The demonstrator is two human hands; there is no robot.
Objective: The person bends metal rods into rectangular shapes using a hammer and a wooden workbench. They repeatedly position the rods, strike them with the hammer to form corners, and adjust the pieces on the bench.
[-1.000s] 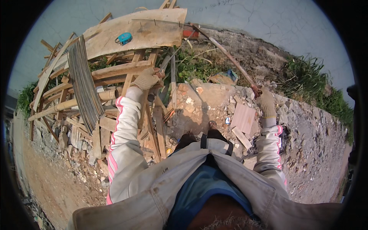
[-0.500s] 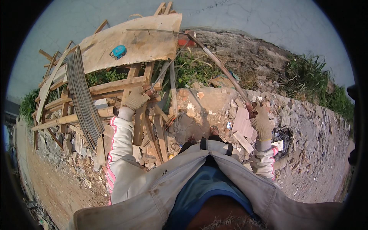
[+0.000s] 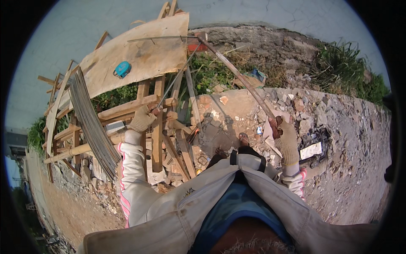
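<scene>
Brown pipe (image 3: 243,78), clasped in your right hand (image 3: 286,142), has come nearer, as has your left hand (image 3: 143,119), closed around the thin rod (image 3: 173,85), keeping both in use.

Knit cloth covers the right grip (image 3: 286,142) on a rough, rusty metal pipe (image 3: 239,75) and the left grip (image 3: 143,118) on a dull metal rod (image 3: 180,72), smooth plastic tape measure (image 3: 122,69) and matt wooden tabletop (image 3: 148,57) beyond.

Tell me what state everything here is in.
Thin grey metal rod: held, slanting
Long brown metal pole: held, slanting
Beige-gloved left hand: closed around rod
Beige-gloved right hand: closed around pole
Tan wooden board: stained
Rounded blue tape measure: lying on board
Long grey metal bars: bundled
</scene>
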